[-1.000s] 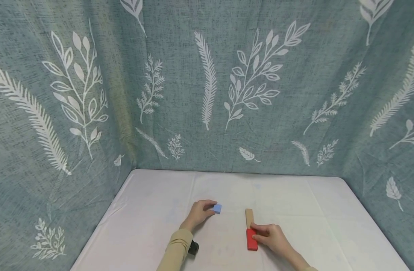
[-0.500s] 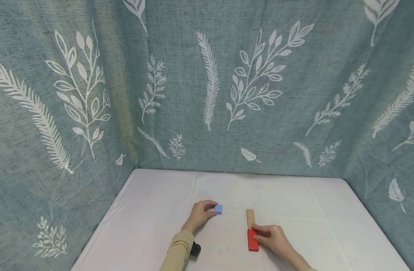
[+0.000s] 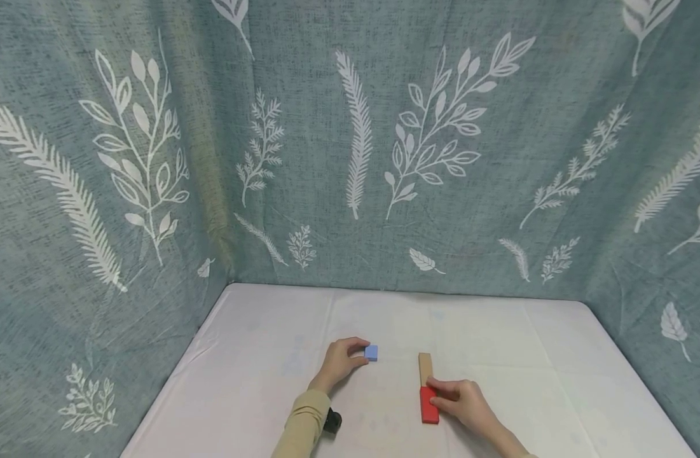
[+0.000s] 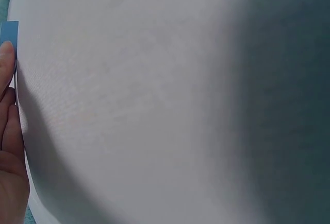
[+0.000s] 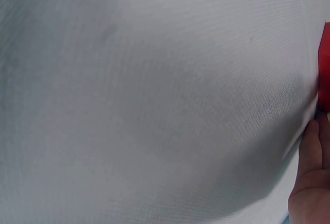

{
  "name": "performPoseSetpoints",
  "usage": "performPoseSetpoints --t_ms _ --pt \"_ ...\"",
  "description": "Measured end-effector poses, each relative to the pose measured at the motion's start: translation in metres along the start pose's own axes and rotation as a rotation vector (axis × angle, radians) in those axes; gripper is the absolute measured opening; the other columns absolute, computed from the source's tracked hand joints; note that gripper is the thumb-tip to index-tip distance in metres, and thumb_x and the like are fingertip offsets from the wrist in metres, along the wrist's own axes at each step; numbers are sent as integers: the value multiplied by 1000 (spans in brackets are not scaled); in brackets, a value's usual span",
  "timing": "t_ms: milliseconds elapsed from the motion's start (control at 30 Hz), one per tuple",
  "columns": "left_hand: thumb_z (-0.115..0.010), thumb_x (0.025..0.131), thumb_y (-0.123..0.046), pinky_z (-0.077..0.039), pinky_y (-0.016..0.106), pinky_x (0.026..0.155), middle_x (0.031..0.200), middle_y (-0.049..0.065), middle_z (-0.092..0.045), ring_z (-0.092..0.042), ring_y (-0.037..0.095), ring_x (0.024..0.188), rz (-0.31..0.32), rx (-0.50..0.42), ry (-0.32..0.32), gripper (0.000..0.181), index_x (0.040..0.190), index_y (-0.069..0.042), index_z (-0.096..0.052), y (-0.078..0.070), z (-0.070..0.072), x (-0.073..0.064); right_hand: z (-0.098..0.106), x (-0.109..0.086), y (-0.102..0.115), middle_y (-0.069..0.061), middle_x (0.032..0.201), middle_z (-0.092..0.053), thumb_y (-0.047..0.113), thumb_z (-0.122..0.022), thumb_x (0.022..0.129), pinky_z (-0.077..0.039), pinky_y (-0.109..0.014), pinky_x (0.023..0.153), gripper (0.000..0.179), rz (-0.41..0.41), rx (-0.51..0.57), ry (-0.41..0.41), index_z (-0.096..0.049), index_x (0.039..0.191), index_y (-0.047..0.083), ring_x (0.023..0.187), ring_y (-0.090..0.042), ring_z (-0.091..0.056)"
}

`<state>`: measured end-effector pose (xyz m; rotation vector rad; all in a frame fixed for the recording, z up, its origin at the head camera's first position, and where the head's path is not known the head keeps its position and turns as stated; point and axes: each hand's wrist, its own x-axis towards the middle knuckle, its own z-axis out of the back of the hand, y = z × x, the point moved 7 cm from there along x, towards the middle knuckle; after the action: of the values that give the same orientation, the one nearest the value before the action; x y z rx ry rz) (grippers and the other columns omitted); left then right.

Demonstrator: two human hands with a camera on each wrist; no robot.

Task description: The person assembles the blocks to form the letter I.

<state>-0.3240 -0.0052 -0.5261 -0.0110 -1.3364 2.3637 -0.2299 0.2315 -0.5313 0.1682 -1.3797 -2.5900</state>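
My left hand [image 3: 339,364] pinches the left side of a small light-blue block [image 3: 372,353] between thumb and index finger, low over the white table. In the left wrist view the blue block [image 4: 10,30] shows at the left edge, a fingertip against it. To the right, my right hand [image 3: 464,402] has thumb and index finger on the right side of a flat red block [image 3: 429,412]. A narrow tan wooden strip [image 3: 425,366] lines up with the red block's far end. Only a slice of the red block [image 5: 325,69] enters the right wrist view.
The white cloth-covered table [image 3: 498,337] stretches around both hands. A blue-green curtain [image 3: 321,159] with white leaf prints hangs behind it and along both sides. A small black object [image 3: 333,421] shows beside the left wrist.
Everything in the head view has shifted slightly to the right, curtain included. Both hands keep their places on the blocks, and the blocks stay where they were on the table.
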Motion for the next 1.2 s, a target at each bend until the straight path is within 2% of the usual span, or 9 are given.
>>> performPoseSetpoints --t_ms 667,933,1200 --pt "-75 76 -4 -51 42 96 107 17 -70 -64 34 108 -11 17 -10 28 103 1 -70 -2 2 -2 -1 -1 -2 -15 117 -67 21 -76 78 -58 -25 83 44 1 -23 -16 -66 116 0 109 -29 -64" --pt "-76 76 -7 -50 43 97 106 14 -71 -63 33 109 -4 33 -19 27 102 -3 -71 1 1 -1 -1 0 -2 -15 117 -67 22 -76 79 -58 -26 83 44 6 -26 -17 -67 116 0 109 -30 -64" --pt "-76 76 -7 -50 44 97 106 15 -71 -63 34 109 -10 24 -20 27 101 -2 -70 2 1 -1 -1 0 -3 -16 117 -67 22 -76 79 -58 -27 83 45 2 -22 -11 -66 117 0 110 -31 -63"
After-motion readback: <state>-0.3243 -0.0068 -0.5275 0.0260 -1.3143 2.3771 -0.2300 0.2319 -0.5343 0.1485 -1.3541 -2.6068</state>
